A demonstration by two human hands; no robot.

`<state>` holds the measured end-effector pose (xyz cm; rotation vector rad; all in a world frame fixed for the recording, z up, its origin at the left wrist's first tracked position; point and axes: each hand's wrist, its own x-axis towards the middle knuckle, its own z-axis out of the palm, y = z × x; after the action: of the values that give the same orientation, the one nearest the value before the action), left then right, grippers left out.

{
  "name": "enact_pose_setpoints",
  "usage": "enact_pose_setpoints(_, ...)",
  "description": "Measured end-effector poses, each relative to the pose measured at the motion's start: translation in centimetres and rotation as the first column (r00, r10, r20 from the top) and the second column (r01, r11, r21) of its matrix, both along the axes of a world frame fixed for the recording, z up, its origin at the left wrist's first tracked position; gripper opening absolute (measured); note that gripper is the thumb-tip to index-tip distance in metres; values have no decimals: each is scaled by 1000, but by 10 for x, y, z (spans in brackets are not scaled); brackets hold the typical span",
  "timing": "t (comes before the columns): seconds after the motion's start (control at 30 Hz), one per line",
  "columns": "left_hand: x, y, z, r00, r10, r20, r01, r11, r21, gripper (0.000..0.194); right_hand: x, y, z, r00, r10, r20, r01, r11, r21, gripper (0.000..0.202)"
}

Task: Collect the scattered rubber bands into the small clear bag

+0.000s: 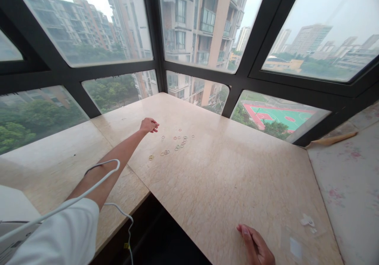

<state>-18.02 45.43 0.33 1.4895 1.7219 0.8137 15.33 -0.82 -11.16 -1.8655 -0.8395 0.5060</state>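
Observation:
My left hand [150,125] reaches far over the marble-patterned sill, its fingers curled together. Whatever may be between those fingertips is too small to make out. Just right of it lie several small thin rings, in loose groups: a reddish ring [180,130] at the back, a yellowish cluster [151,157] at the front left, pale rings [165,153] beside that, and a longer scattered row [182,143] to the right. Close to the near edge rests my right hand [255,244], closed, with thumb and fingers together and no object visible in it. It is apart from the rings.
Near my right hand are a clear plastic bag [295,247] and a small white piece [308,221]. A white cable [111,169] crosses my left forearm. A white box [14,205] stands at lower left. Dark-framed windows [161,75] bound the sill [213,178].

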Motion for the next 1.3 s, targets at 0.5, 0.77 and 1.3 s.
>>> enact_pose_setpoints(0.5, 3, -6, -29, 982, -108, -155, 111, 994, 8, 26, 13, -2, -4, 996, 90, -29, -91, 995, -50, 45)
enact_pose_setpoints(0.77, 32, -53, -58, 794, -380, -475, 455, 889, 48, 42, 12, -4, -4, 997, 79, -19, -80, 994, -68, 46)
enact_pose_setpoints(1.3, 42, -100, -57, 711, -499, -494, 523, 846, -101, 10, 6, -3, 4, 994, 106, 17, -106, 994, 1, 42)
